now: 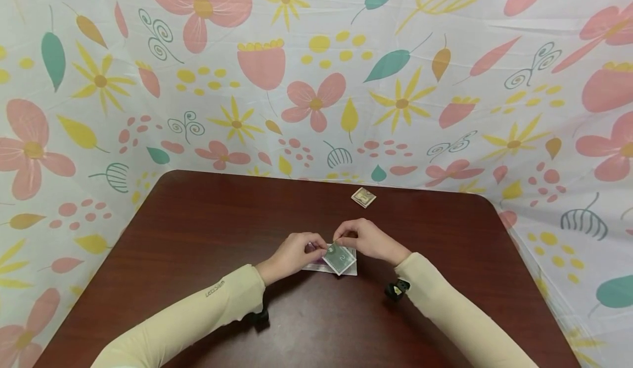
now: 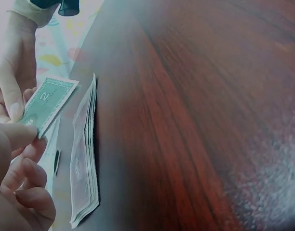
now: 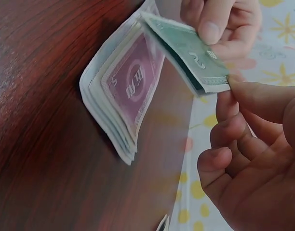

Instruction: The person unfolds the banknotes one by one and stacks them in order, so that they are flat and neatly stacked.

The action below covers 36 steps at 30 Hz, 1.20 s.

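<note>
Between both hands is a green banknote [image 1: 339,260] marked with a 2, folded over, as its doubled edge in the right wrist view shows. My left hand [image 1: 295,255] pinches one corner of it between thumb and finger. Its neighbouring corner is pinched by my right hand [image 1: 370,240], the other fingers loosely curled. Under the note, on the table, lies a stack of banknotes [image 3: 109,91] with a purple 5 note [image 3: 135,84] on top. In the head view the green note and left hand hide part of this stack.
Toward the back edge of the dark wooden table [image 1: 237,208] lies a small folded brownish note [image 1: 364,197]. A flowered cloth [image 1: 316,55] hangs behind the table and at both sides. Each wrist carries a black device [image 1: 397,289].
</note>
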Motion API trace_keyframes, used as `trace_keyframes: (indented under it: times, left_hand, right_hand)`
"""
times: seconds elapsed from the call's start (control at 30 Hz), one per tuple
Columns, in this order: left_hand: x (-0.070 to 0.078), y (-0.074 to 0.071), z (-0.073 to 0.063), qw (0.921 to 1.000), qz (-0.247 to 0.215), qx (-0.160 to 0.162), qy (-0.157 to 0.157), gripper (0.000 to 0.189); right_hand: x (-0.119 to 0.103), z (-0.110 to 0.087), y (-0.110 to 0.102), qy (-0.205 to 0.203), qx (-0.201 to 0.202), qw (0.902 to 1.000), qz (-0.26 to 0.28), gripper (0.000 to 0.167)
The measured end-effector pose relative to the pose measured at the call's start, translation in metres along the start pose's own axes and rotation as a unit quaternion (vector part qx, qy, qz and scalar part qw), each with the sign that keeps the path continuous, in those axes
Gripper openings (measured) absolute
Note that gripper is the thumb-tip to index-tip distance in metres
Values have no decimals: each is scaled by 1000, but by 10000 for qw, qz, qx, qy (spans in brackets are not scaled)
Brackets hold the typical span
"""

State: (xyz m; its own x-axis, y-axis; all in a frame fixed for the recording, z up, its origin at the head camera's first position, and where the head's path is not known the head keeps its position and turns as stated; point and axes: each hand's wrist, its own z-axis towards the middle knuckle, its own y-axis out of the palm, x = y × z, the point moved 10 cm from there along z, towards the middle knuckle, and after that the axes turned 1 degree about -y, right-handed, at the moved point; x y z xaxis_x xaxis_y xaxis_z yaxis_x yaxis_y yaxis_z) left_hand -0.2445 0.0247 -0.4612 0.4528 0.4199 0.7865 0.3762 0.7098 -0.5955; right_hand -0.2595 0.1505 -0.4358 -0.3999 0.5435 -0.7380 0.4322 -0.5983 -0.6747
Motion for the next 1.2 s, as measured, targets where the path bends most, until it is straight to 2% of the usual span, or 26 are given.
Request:
trace_keyframes:
  times: [0.23, 0.43, 0.6, 0.73, 0.9, 1.2]
  left_hand:
    - [-2, 5, -4, 9991, -395, -140, -80, 5]
    - [-8, 4, -8, 9987, -492, 56, -112, 4]
    - [-15, -4, -10, 9968, -640, 400, -264, 5]
    - [-22, -16, -13, 9923, -750, 868, -467, 4]
    - [-33, -25, -17, 9836, -931, 1311, -812, 4]
    - [-40, -30, -17, 9756, -1086, 1591, -1056, 4]
  right_hand:
    - [-3, 2, 5, 42, 6, 10000, 4, 8]
    - [-4, 4, 5, -4, 231, 9997, -124, 10]
    - [1, 1, -5, 156, 791, 9962, -342, 11]
    - [9, -2, -10, 313, 1106, 9917, -571, 16]
    - [15, -5, -9, 377, 1126, 9908, -646, 23]
    - [11, -6, -3, 174, 1158, 9892, -886, 32]
